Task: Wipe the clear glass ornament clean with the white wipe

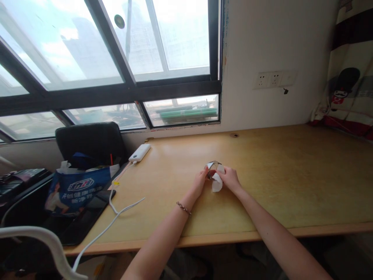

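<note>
Over the middle of the wooden desk [175,171], my two hands are close together. My left hand [201,179], with a beaded bracelet on its wrist, is closed on a small curved object [214,163] that looks shiny, possibly glasses. My right hand [229,177] pinches a crumpled white tissue or cloth [216,183], which hangs below the shiny object and also shows beside the right fingers. The fingertips are partly hidden behind the tissue and the object.
A white power bank [140,153] with a cable lies at the desk's back left corner. White cables [116,214] cross the left edge. Left of the desk are a blue bag [78,190] and a black chair [90,142]. Sockets [269,79] are on the wall.
</note>
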